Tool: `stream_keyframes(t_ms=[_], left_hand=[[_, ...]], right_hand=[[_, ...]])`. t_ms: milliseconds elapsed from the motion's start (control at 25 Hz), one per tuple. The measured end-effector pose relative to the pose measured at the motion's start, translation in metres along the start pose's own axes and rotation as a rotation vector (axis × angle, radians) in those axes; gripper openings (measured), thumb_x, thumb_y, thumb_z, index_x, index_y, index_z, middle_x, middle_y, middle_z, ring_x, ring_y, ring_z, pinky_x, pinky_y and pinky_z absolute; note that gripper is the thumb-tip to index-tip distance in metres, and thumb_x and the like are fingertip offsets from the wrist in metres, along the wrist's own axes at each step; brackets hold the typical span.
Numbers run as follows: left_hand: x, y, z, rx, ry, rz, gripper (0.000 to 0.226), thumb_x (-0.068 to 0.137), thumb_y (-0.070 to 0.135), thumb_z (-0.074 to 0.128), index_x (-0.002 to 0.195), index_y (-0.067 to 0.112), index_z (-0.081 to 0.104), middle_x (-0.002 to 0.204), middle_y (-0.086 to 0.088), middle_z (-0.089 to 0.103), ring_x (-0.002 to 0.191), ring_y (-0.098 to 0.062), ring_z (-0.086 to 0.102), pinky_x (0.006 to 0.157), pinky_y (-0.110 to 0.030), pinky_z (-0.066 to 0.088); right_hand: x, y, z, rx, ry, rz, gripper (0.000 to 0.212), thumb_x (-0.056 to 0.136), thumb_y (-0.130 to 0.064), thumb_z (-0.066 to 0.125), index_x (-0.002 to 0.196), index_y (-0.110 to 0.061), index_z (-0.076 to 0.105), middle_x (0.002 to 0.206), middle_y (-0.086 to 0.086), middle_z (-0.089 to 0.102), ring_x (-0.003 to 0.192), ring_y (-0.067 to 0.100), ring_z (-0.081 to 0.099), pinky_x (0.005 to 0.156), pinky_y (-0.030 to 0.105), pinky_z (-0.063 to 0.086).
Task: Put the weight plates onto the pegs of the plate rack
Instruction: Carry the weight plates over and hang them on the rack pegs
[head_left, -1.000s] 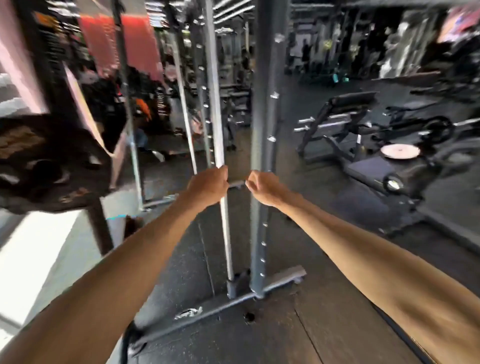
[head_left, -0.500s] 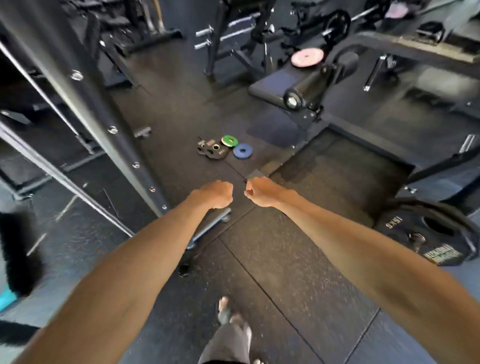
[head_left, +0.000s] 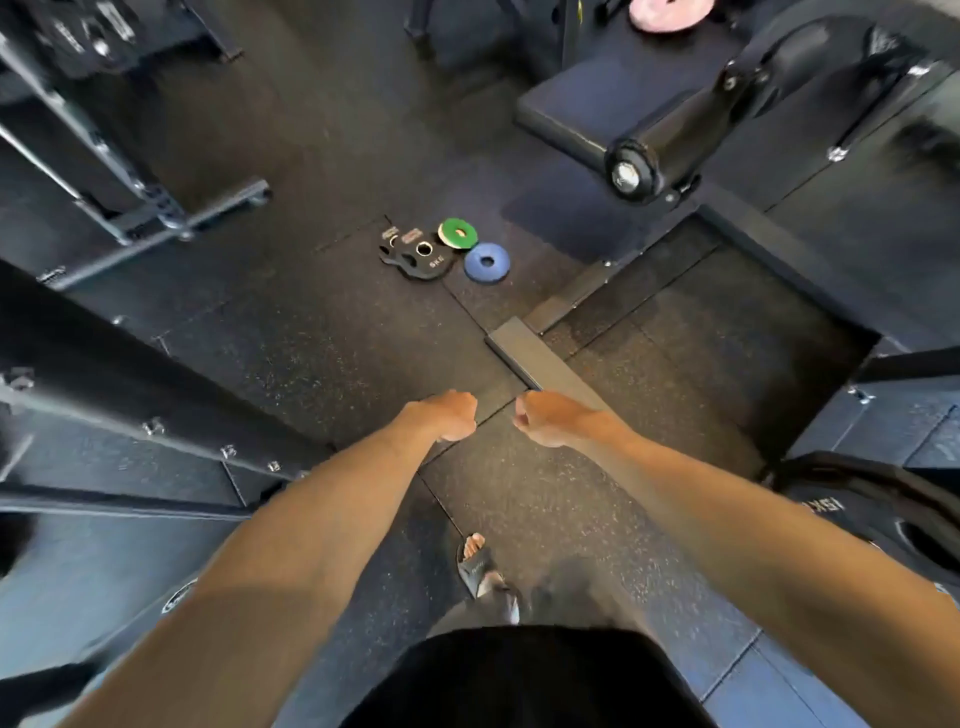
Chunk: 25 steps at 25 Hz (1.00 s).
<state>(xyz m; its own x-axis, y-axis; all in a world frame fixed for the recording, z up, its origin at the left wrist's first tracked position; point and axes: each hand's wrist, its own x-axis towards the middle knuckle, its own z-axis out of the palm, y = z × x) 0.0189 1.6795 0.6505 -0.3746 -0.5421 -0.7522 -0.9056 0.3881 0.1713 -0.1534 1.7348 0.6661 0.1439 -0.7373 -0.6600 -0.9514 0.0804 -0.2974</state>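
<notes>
Small weight plates lie together on the dark rubber floor ahead: a black 5 kg plate (head_left: 422, 255) overlapping another black one, a green plate (head_left: 457, 233) and a blue plate (head_left: 487, 262). My left hand (head_left: 451, 414) and my right hand (head_left: 546, 417) are both held out in front of me as closed fists, side by side, holding nothing, well short of the plates. A large black 15 kg plate (head_left: 878, 525) shows at the right edge. A pink plate (head_left: 665, 13) rests at the top right.
A padded bench with a roller pad (head_left: 675, 140) stands at the upper right, its steel base bar (head_left: 540, 358) reaching toward my hands. Grey rack uprights and feet (head_left: 156, 218) fill the left side. My sandalled foot (head_left: 480, 566) is below.
The view swung from the rack uprights down to the floor, and the small plates came nearer. Both fists stayed closed and together, and I stepped forward.
</notes>
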Motion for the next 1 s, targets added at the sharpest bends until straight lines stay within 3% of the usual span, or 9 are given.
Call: stream_keyframes(t_ms=[200,320,400,520,640,800,920,1000], left_hand=[[0.086,-0.025,-0.092,-0.101,0.03,-0.044,0.034,0.095,0.01,0.035,0.121,0.005,0.057,0.126,-0.019,0.058,0.112,-0.039,0.058,0.09,-0.042,0.047],[0.139,-0.047,-0.141,-0.156,0.031,-0.11,0.034,0.097,0.012,0.036,0.123,0.008,0.057,0.129,-0.016,0.057,0.112,-0.037,0.057,0.091,-0.041,0.047],[0.177,-0.068,-0.17,-0.253,0.042,-0.179,0.035,0.094,0.013,0.036,0.122,0.01,0.058,0.129,-0.018,0.057,0.111,-0.038,0.057,0.094,-0.045,0.049],[0.222,-0.091,-0.206,-0.368,0.03,-0.243,0.033,0.094,0.013,0.038,0.119,0.009,0.06,0.126,-0.018,0.06,0.111,-0.037,0.058,0.097,-0.048,0.048],[0.263,-0.114,-0.244,-0.451,0.029,-0.301,0.032,0.095,0.012,0.038,0.117,0.007,0.061,0.122,-0.018,0.062,0.109,-0.036,0.06,0.095,-0.046,0.049],[0.339,-0.167,-0.282,-0.544,0.064,-0.356,0.028,0.093,0.02,0.038,0.11,0.011,0.059,0.116,-0.012,0.062,0.105,-0.035,0.059,0.088,-0.043,0.048],[0.401,-0.209,-0.303,-0.524,0.08,-0.358,0.035,0.093,0.018,0.037,0.115,0.006,0.061,0.123,-0.018,0.063,0.111,-0.038,0.059,0.094,-0.042,0.048],[0.448,-0.245,-0.315,-0.562,0.025,-0.351,0.029,0.091,0.013,0.038,0.105,0.005,0.062,0.12,-0.019,0.064,0.111,-0.039,0.058,0.098,-0.046,0.046]], right_hand=[[0.111,0.019,-0.075,-0.024,-0.048,-0.062,0.028,0.103,-0.024,0.041,0.097,-0.003,0.059,0.09,0.014,0.057,0.083,0.027,0.053,0.077,0.04,0.047],[0.198,0.032,-0.113,-0.052,-0.083,-0.139,0.031,0.099,-0.022,0.039,0.069,-0.014,0.044,0.069,0.004,0.047,0.069,0.026,0.048,0.074,0.043,0.05],[0.253,0.039,-0.141,-0.042,-0.119,-0.172,0.034,0.098,-0.022,0.039,0.064,-0.018,0.037,0.065,0.004,0.045,0.066,0.027,0.048,0.071,0.041,0.049],[0.314,0.043,-0.176,-0.052,-0.163,-0.189,0.024,0.099,-0.024,0.039,0.084,-0.012,0.054,0.089,0.014,0.063,0.087,0.034,0.059,0.073,0.037,0.045],[0.375,0.042,-0.208,-0.062,-0.199,-0.214,0.027,0.1,-0.027,0.038,0.102,-0.009,0.058,0.109,0.018,0.065,0.102,0.037,0.061,0.075,0.036,0.045],[0.466,0.035,-0.248,-0.073,-0.16,-0.183,0.03,0.1,-0.024,0.04,0.112,-0.005,0.06,0.115,0.021,0.064,0.106,0.038,0.062,0.077,0.036,0.045],[0.536,0.026,-0.267,-0.11,-0.142,-0.167,0.031,0.1,-0.022,0.04,0.111,-0.003,0.062,0.117,0.021,0.063,0.106,0.038,0.061,0.08,0.037,0.047],[0.588,0.016,-0.279,-0.064,-0.15,-0.108,0.03,0.099,-0.02,0.041,0.113,-0.002,0.061,0.116,0.02,0.064,0.106,0.038,0.061,0.08,0.038,0.048]])
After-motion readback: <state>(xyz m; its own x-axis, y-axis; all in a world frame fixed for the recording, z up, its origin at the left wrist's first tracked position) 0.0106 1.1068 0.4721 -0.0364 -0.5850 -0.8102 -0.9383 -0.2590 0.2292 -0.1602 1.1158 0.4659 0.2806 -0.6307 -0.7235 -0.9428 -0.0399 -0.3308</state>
